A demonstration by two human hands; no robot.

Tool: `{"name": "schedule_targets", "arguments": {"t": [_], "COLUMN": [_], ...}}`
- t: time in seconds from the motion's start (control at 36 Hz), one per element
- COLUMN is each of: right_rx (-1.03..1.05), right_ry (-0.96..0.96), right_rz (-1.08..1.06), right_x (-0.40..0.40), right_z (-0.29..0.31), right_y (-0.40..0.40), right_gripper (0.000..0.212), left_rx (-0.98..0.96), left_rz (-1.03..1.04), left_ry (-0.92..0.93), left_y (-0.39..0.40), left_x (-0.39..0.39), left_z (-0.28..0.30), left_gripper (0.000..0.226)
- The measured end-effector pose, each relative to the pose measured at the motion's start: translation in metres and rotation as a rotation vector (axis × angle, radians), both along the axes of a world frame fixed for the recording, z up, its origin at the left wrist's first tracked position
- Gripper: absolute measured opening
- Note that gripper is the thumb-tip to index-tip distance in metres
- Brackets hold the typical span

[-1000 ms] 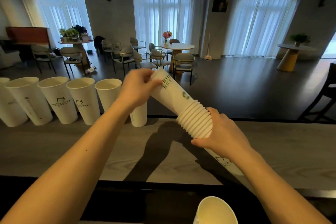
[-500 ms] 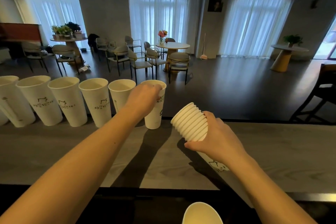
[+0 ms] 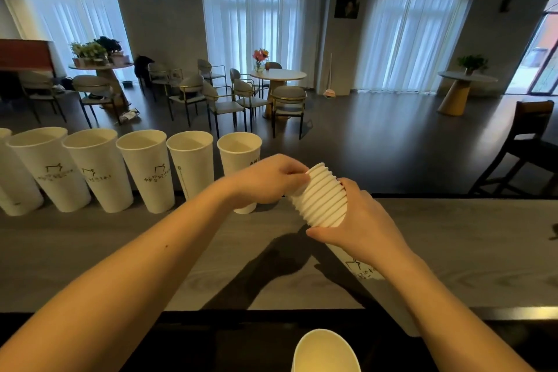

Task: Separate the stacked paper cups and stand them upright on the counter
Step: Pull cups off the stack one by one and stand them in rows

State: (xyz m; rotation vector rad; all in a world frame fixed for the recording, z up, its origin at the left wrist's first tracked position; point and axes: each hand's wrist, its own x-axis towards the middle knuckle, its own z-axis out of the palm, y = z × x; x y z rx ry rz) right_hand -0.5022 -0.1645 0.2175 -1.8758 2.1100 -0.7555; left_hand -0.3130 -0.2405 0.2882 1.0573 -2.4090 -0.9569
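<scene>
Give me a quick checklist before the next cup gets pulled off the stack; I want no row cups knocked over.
1. Right hand holds the stack: ok.
2. Left hand pinches the top rim: ok.
3. Only one cup pinched: cannot tell.
4. Row of cups upright on the counter: ok.
5. Free counter right of the nearest cup: ok.
6. Left arm clear of that cup: cannot tell.

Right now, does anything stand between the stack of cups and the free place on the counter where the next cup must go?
Nothing visible does. The counter right of the last standing cup lies bare beneath the stack.
</scene>
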Motion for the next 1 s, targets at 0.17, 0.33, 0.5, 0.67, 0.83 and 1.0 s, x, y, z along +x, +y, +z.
{"name": "schedule_targets", "arguments": {"t": [0.17,0.33,0.5,0.67,0.83,1.0], "right_rx": [0.011,-0.021,0.105,0.153,0.152,0.130], "right_ry": [0.031,0.021,0.097,0.079,0.037,-0.002], "right_rz": [0.022,0.006,-0.143,-0.176,-0.164,-0.171], "right_x": [-0.009,-0.022,-0.039,-0.045,-0.049,-0.050], "right_z": [0.002,0.010,0.005,-0.001,-0.004,-0.006], "right_y": [0.005,0.007,0.013,0.015,0.018,0.020], "right_gripper": [0.110,0.106,0.110,0.112,0.111,0.109], "left_rx": [0.100,-0.002,-0.511,-0.672,-0.767,-0.783], "left_rz": [0.075,0.280,0.441,0.286,0.295,0.338], "left_ry": [0.187,0.349,0.218,-0.246,-0.353,-0.294], "left_y": [0.007,-0.003,-0.029,-0.037,-0.048,-0.057], "left_x": [-0.007,-0.010,-0.013,-0.040,-0.046,-0.043], "left_z": [-0.010,0.014,0.031,-0.010,-0.014,-0.022], "left_gripper": [0.015,0.015,0.022,0.009,0.010,0.009]}}
